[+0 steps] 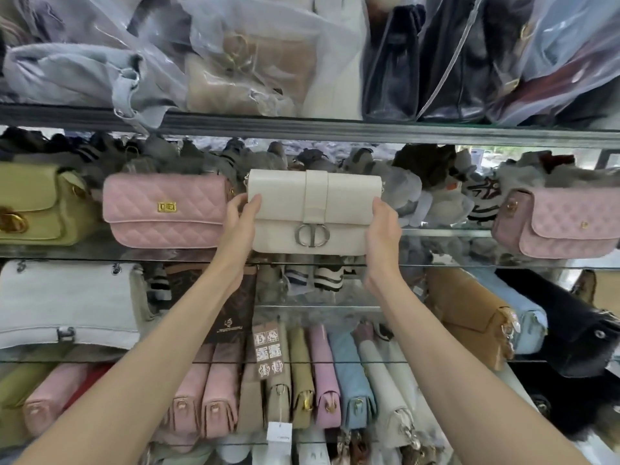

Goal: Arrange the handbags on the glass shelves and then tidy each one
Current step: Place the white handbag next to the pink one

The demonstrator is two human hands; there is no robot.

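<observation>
A cream white handbag (342, 213) with a silver round clasp stands upright on the middle glass shelf (446, 233). My left hand (240, 218) grips its left end, thumb on the front. My right hand (382, 226) grips its right end the same way. To its left a pink quilted handbag (164, 209) with a gold clasp stands almost touching it. An olive green handbag (37, 203) sits at the far left. A second pink quilted bag (560, 223) stands at the far right of the same shelf.
Bags in clear plastic wrap (241, 62) and dark bags (396, 68) fill the top shelf. Grey fluffy items (402, 186) crowd the back of the middle shelf. Below, a tan bag (469, 313), a white bag (67, 303) and a row of pastel bags (302, 380) stand edge-on.
</observation>
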